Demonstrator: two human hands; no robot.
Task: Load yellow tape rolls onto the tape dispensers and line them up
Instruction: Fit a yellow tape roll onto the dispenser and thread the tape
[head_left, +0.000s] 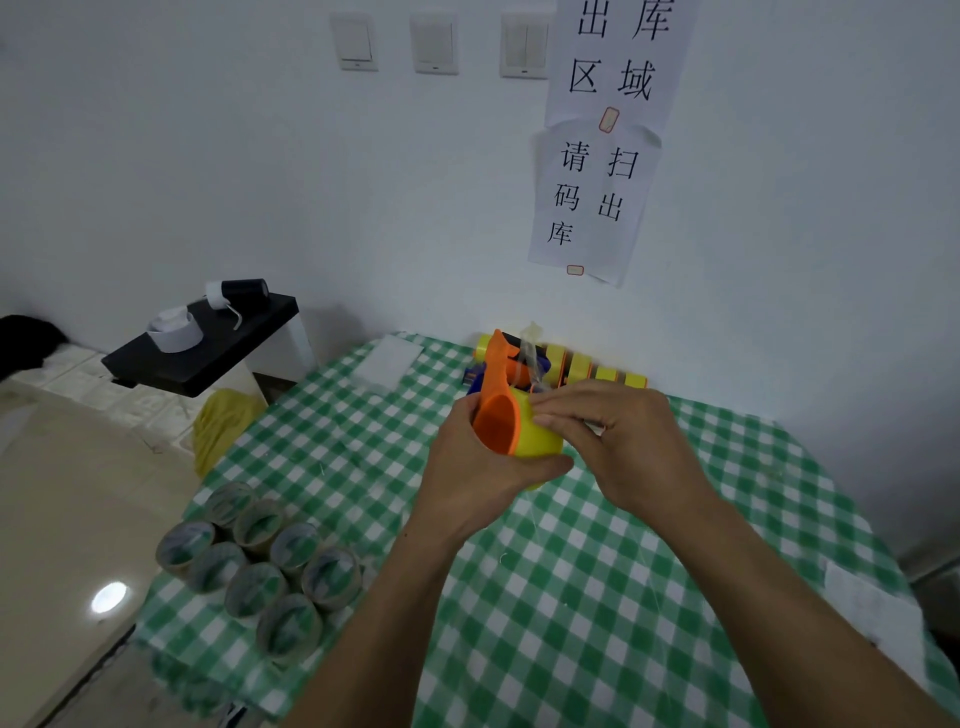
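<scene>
From the head camera, the left hand (467, 467) holds an orange dispenser (496, 415) up above the green-checked surface (571, 597). Its fingers are wrapped round the frame and the thumb lies under the yellow tape roll (540, 441) seated in it. The right hand (623, 441) comes in from the other side, its fingers (561, 410) curled over the top of the roll with the tips at the edge next to the orange frame. Whether they have the tape's free end pinched cannot be told.

At the back, against the wall, stands a row of loaded dispensers (587, 366); a cluster of brownish rolls (260, 566) sits at the near left corner of the surface.

The dispenser looks like light, stiff moulded plastic, and the roll like a rigid ring with a smooth, rather slippery outer face. The safest hold is probably the one in use — the frame clasped in one hand and the roll steadied by its flat sides. The loose end will be sticky and thin, apt to fold on itself, so it is best pinched at its very tip and kept clear of the cutter's teeth.
</scene>
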